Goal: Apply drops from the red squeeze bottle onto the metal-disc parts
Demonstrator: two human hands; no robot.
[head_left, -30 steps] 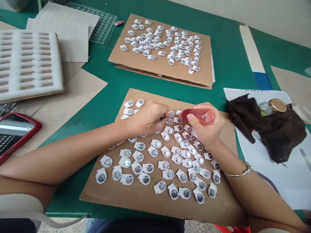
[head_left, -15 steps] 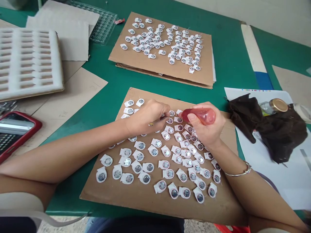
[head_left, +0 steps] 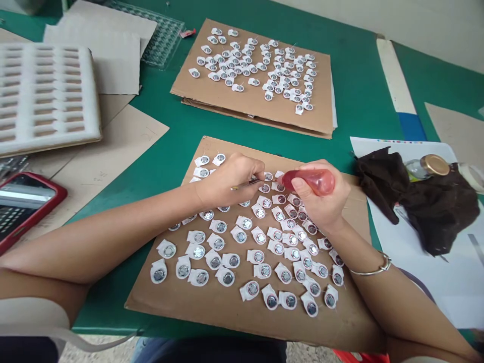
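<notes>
My left hand (head_left: 236,176) is closed on a thin metal tool (head_left: 244,184) that looks like tweezers. Its tip points right, at a small white piece with a round metal disc (head_left: 268,176). In my right hand (head_left: 321,201) lies a red translucent squeeze bottle (head_left: 310,181), tilted with its narrow end toward the left hand. That nozzle end is close to the small pieces at the far part of the board, and I cannot tell whether it touches one. Many similar disc pieces (head_left: 227,276) lie in loose rows on the brown cardboard (head_left: 170,302) below both hands.
Behind stands a second cardboard stack (head_left: 181,88) bearing more disc pieces. A white slotted foam tray (head_left: 49,136) and a red-cased phone (head_left: 60,194) are at left. Dark cloth (head_left: 434,217) and a gold-lidded jar (head_left: 434,164) lie on white paper (head_left: 401,262) at right.
The metal tool in my left hand has tilted slightly and shows more of its length. My right hand and the bottle have barely moved.
</notes>
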